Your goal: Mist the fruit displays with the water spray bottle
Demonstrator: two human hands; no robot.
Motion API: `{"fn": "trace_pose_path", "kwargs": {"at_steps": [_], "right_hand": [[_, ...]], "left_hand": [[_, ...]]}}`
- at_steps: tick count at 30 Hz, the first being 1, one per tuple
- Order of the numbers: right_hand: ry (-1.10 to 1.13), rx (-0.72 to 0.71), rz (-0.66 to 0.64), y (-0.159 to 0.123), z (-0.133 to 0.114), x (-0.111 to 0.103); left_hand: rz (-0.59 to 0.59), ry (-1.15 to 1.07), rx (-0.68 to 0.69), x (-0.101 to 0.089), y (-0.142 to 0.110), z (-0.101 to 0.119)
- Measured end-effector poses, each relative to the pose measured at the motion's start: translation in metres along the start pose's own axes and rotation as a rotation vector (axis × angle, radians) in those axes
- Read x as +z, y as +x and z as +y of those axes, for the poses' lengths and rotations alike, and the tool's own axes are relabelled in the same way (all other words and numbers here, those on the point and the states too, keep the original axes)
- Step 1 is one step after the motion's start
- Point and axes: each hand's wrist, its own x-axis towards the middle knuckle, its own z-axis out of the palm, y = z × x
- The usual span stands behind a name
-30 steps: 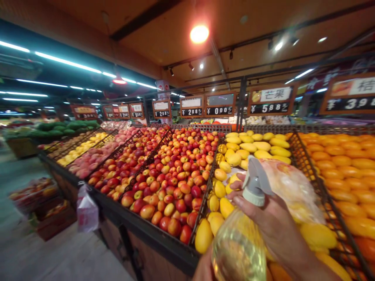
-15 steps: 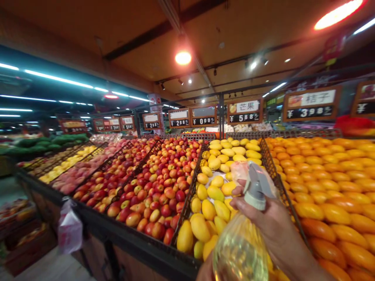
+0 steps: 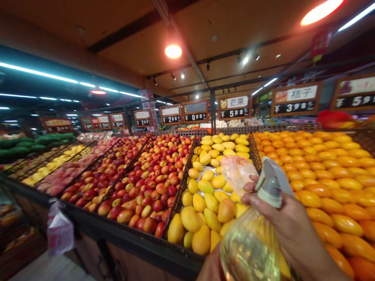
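Note:
A clear spray bottle (image 3: pixel 250 246) with a grey trigger head (image 3: pixel 271 183) and a pale collar is held at the lower right, tilted. My right hand (image 3: pixel 290 226) is closed around its neck, thumb and fingertips by the collar. At the bottom edge my left hand (image 3: pixel 213 266) is wrapped against the left side of the bottle's body; most of this hand is out of frame. Behind the bottle, yellow mangoes (image 3: pixel 212 201) fill a crate. A clear plastic bag (image 3: pixel 238 171) with pink print lies over the mangoes, just beyond my right fingertips.
Red-yellow apples (image 3: pixel 149 187) lie left of the mangoes, orange fruit (image 3: pixel 331 175) to the right. Black mesh dividers (image 3: pixel 181 191) separate them. A white bag (image 3: pixel 60 230) hangs from the stand's dark front edge (image 3: pixel 123 230). Price signs (image 3: pixel 235 107) stand along the back.
The view has swung to the right, so the fruit and signs sit farther left. The bottle and both hands have shifted slightly right in view, uncovering more of the printed plastic bag.

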Motion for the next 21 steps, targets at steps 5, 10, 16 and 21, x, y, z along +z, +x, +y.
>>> {"fn": "trace_pose_path", "kwargs": {"at_steps": [5, 10, 16, 21], "right_hand": [[0.01, -0.009, 0.011, -0.005, -0.003, -0.005], [0.02, 0.01, 0.02, -0.008, -0.004, -0.002], [0.023, 0.027, -0.001, -0.012, -0.003, 0.003], [0.022, 0.041, -0.059, -0.014, 0.003, 0.013]], "left_hand": [[-0.025, 0.024, -0.031, 0.012, -0.007, 0.021], [0.007, 0.04, -0.047, 0.019, -0.012, 0.029], [0.059, 0.038, -0.031, 0.022, -0.026, 0.032], [0.116, 0.035, 0.001, 0.023, -0.042, 0.033]]}}
